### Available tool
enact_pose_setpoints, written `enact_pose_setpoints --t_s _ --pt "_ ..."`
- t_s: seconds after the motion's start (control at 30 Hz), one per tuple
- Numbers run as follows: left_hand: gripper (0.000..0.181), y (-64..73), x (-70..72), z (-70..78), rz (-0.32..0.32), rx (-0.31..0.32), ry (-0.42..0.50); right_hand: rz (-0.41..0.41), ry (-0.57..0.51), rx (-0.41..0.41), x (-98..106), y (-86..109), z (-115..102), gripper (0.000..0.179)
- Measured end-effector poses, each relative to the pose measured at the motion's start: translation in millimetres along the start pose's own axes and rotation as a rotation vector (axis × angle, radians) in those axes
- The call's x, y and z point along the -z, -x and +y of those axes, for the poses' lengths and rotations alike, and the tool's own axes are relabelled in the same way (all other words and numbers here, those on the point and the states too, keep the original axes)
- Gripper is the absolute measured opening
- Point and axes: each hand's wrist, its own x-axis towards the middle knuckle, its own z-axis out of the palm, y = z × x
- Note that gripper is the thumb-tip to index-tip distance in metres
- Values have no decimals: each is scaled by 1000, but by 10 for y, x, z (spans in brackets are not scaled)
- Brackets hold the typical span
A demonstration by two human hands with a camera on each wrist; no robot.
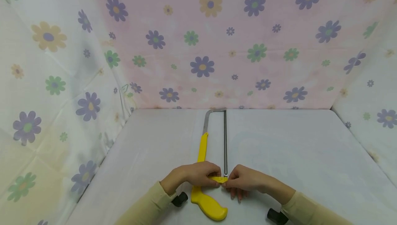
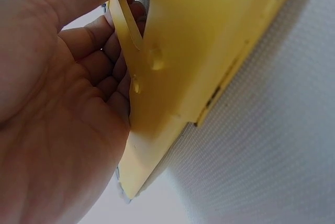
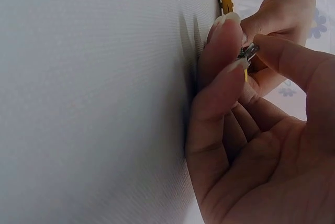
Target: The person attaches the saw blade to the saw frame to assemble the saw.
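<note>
A hacksaw (image 1: 202,149) lies on the white table, its yellow handle (image 1: 212,207) toward me and its grey metal bow pointing away. The dark blade (image 1: 225,142) runs along the right side of the frame. My left hand (image 1: 203,174) holds the short yellow arm (image 2: 125,25) at the blade's near end, thumb on one side and fingers curled on the other. From the right, my right hand (image 1: 245,180) meets the tip of that arm. In the right wrist view its thumb and fingertips pinch a small shiny metal fitting (image 3: 251,51) there.
The white table (image 1: 294,142) stretches to both sides and behind the saw. Flower-printed cloth (image 1: 201,45) hangs at the back, left and right. A black wrist device (image 1: 180,199) sits under the left sleeve, another (image 1: 277,216) under the right.
</note>
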Motion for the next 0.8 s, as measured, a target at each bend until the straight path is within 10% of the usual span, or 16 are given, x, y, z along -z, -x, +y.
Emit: enact_pose_setpoints --t_s 0.8 --pt "7 -15 -13 -14 8 0 -1 -151 -75 85 147 -8 122 16"
